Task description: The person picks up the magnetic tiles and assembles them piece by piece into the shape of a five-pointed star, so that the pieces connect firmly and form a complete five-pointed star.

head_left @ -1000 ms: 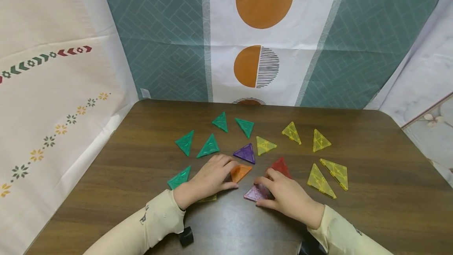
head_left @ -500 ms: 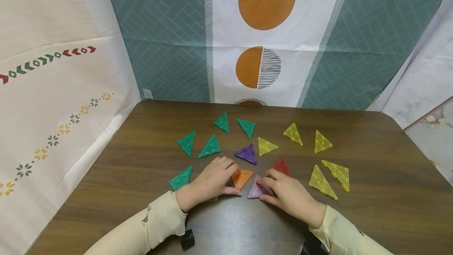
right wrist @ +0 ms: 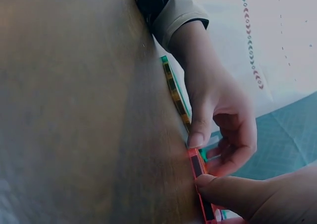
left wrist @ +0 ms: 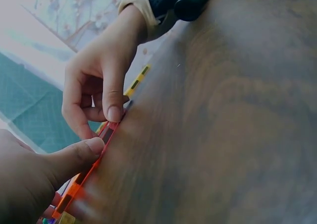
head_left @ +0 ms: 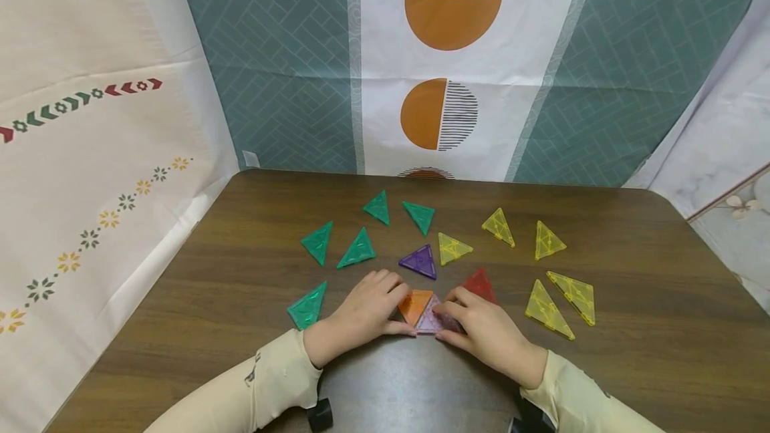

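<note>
My left hand (head_left: 363,306) grips an orange triangular magnetic tile (head_left: 415,304), thumb at its near edge and fingers at the far side. From the right, my right hand (head_left: 490,333) holds a light pink triangular tile (head_left: 429,318) between thumb and fingers, partly covering it. The two tiles lie flat on the table, side by side with their slanted edges meeting. Beyond the right fingers sits a red triangular tile (head_left: 480,284), partly hidden. In the left wrist view, the left thumb (left wrist: 74,164) presses at the tiles' near edge.
A purple triangle (head_left: 421,262) lies just beyond the hands. Several green triangles (head_left: 357,249) are spread at the left and back, several yellow ones (head_left: 547,309) at the right. The wooden table (head_left: 240,252) ends at a patterned curtain (head_left: 289,85).
The pink tile has turned and slid left until it meets the orange one. The orange tile has turned a little and shifted slightly right and nearer, my left hand moving along with it.
</note>
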Motion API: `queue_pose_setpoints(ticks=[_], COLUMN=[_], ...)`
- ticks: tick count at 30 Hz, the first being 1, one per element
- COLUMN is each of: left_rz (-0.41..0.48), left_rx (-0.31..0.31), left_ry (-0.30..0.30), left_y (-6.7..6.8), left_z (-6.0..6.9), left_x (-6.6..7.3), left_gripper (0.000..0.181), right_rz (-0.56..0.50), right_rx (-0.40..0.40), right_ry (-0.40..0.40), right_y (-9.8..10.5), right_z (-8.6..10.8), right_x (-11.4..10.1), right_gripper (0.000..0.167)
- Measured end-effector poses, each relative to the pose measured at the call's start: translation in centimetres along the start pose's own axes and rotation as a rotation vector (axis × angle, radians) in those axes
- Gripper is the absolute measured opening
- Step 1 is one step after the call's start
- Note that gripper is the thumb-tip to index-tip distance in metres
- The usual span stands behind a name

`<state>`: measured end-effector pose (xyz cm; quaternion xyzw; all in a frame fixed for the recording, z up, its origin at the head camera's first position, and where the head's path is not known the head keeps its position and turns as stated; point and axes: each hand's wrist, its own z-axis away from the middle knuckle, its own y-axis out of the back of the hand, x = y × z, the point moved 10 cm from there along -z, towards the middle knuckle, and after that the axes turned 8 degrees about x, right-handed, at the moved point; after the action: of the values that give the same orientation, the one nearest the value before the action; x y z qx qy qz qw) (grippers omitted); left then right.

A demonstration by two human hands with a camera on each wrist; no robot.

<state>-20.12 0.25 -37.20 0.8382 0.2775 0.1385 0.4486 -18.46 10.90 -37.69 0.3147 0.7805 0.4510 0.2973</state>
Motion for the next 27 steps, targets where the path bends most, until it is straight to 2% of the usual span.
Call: queue_pose_setpoints(ticks=[4,14,21,27], left_rz=[-0.002,-0.006,0.004,0.007], left_rx=[0.019,-0.018,-0.038,-0.048], left_ry=[-0.016,-0.002,0.014,0.029], left_y=[0.1,0.0,-0.1,-0.1], left_z=[0.1,0.2,0.2,0.2], left_x=[0.1,0.3,0.3,0.2], left_gripper=[0.054,0.052,0.048,0.048], right_rz=[-0.003,-0.012,0.047,0.035], right_rx=[0.001,-0.040,-0.008,0.006], right_ry=[0.000,-0.010,-0.043,-0.040], right_y=[-0.1,1.0,2.7,3.5], right_z=[0.0,-0.2,-0.6,-1.2], right_x=[0.0,-0.1,1.4,2.6], right_gripper=[0.030,0.023,0.022,0.020])
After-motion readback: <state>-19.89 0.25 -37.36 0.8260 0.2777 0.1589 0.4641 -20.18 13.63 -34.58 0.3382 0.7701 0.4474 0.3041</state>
